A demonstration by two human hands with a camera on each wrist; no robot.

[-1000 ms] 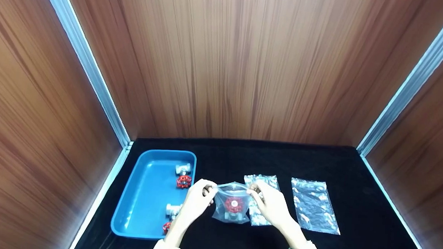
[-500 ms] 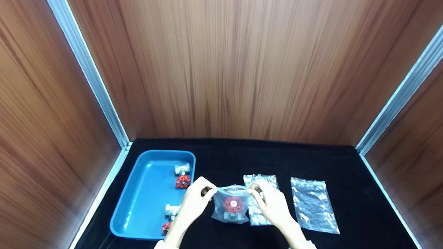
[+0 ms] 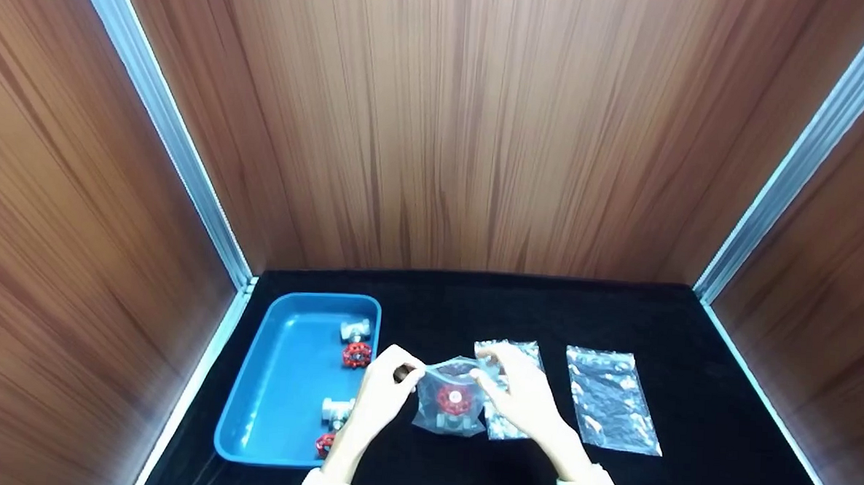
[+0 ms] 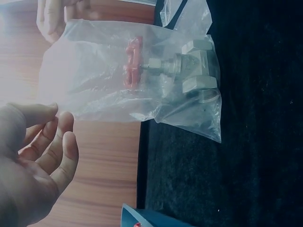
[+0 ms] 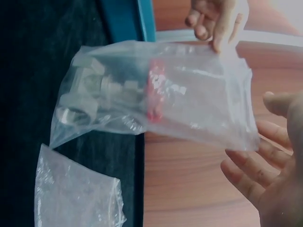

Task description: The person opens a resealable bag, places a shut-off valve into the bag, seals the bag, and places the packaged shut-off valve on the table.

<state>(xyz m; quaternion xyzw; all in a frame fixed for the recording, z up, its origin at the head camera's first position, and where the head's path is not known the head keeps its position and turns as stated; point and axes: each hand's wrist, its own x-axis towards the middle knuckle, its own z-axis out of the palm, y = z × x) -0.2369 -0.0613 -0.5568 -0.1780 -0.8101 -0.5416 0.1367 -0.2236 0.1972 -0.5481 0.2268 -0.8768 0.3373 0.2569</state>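
Surface: black cloth [image 3: 429,308], bearing a blue tray [image 3: 280,382] at left and flat clear packets [image 3: 613,400] at right. Room: wood-grain panels [image 3: 437,126], metal corner strips [image 3: 167,129]. Valve [image 4: 173,66]: inside a clear bag [image 3: 428,410] between the hands; red handwheel [image 4: 134,64] toward the bag's mouth, long axis running along the bag's length. Left hand [image 3: 388,383]: pinching the rim. Right hand [image 3: 524,396]: thumb and fingers apart at the opposite edge; contact uncertain.
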